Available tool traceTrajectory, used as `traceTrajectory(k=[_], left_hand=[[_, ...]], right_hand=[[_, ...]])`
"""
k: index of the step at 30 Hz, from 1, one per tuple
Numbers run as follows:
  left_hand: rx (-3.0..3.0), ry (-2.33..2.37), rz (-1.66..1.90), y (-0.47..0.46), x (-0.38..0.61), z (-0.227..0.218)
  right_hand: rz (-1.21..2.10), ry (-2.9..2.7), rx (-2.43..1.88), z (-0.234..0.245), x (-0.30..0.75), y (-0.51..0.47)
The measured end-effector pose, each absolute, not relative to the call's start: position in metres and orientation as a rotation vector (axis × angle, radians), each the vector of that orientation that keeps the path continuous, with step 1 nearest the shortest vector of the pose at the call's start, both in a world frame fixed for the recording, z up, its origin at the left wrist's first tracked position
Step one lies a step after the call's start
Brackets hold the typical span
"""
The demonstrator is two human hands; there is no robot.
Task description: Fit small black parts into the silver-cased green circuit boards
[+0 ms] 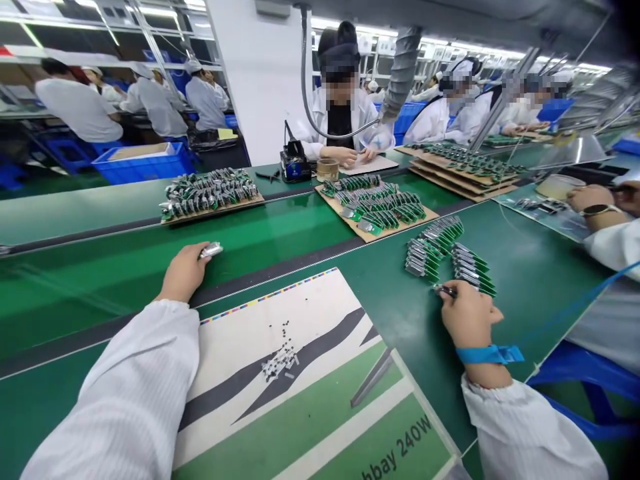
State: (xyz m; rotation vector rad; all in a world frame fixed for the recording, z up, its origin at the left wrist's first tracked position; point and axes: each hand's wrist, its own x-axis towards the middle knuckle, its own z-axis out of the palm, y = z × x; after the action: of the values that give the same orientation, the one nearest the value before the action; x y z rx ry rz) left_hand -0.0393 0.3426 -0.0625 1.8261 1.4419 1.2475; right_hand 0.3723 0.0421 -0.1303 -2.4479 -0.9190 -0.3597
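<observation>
Head view: we look down on both hands working over a green assembly-line belt [95, 300]. Our left hand [184, 272] is closed up, its fingertips together and clamped on a small silver part [211, 251] that pokes out past them. Our right hand [469, 315] is pinched as well, thumb and fingers together on a slim metal piece [445, 290] with a dark end, and it sits just beside the lower end of overlapping rows of green circuit boards [473, 270] lying on the bench. Between the hands lies a large printed card [260, 333] bearing a small scatter of tiny dark screws [280, 360], with a grey metal strip [373, 377] lying on its lower part. A blue wrist strap [487, 355] circles our right wrist, its cord running off to the right. Farther on, a wooden board [373, 223] carries more green-and-silver modules — and a co-worker's hand wearing a watch [595, 199] rests at the right edge.
</observation>
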Motion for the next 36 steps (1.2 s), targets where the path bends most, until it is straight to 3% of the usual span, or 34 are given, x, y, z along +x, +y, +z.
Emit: traceTrajectory(k=[7, 13, 18, 22, 30, 36], left_hand=[[1.652, 1.574, 1.395, 0.335, -0.063, -0.056], [1.227, 1.341, 1.442, 0.293, -0.062, -0.045], [0.977, 1.128, 1.236, 0.225, -0.06, -0.035], [0.837, 1.031, 0.989, 0.155, -0.051, -0.042], [0.66, 0.892, 0.77, 0.073, -0.032, -0.055], [0.6, 0.862, 0.729, 0.06, -0.019, -0.06]], right_hand=[[-0.439, -0.753, -2.427, -0.131, 0.389, 0.034], [-0.432, -0.936, -2.274, -0.111, 0.372, 0.037], [-0.012, -1.776, -1.871, -0.087, 0.28, 0.07], [0.29, -2.112, -1.587, -0.077, 0.209, 0.095], [0.551, -2.15, -1.453, -0.089, 0.193, 0.105], [0.673, -2.041, -1.349, -0.069, 0.2, 0.092]])
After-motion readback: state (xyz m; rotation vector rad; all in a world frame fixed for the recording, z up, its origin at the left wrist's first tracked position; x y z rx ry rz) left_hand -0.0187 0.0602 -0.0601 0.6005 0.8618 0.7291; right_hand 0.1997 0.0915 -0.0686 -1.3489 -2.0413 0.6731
